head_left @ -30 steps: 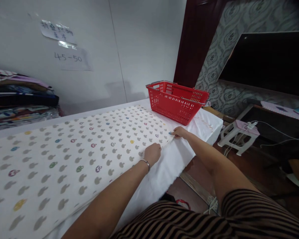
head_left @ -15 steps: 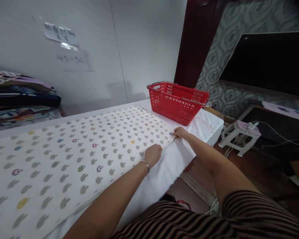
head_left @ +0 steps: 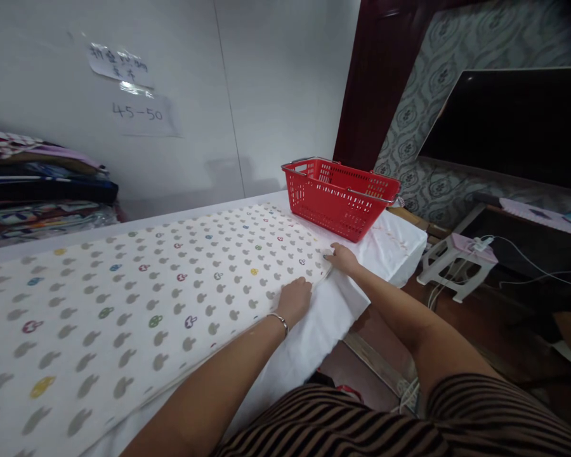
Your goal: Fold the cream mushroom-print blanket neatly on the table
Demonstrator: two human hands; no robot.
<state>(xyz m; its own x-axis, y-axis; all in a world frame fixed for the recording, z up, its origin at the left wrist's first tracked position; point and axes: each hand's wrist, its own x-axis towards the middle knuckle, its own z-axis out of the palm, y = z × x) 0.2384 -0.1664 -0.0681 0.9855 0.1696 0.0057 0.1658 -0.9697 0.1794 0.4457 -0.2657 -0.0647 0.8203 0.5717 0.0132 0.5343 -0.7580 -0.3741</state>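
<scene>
A white cloth (head_left: 171,279) printed with grey shapes and a few coloured ones lies flat along the table. My left hand (head_left: 295,301), with a bracelet at the wrist, is closed on the cloth's near edge. Farther right, at the cloth's corner, my right hand (head_left: 341,258) pinches the edge between thumb and fingers. A short stretch of edge runs between the two hands. Under the patterned cloth is a plain white table cover (head_left: 333,304) that hangs over the front.
Behind my right hand stands a red basket (head_left: 337,203) with metal handles. Folded fabrics (head_left: 42,184) are stacked at the far left. Right of the table are a white stool (head_left: 457,263) with cables and a dark screen (head_left: 509,124) on the wall.
The cloth's corner has been drawn slightly down and its edge lies flatter. Both hands have shifted only slightly and still hold the edge.
</scene>
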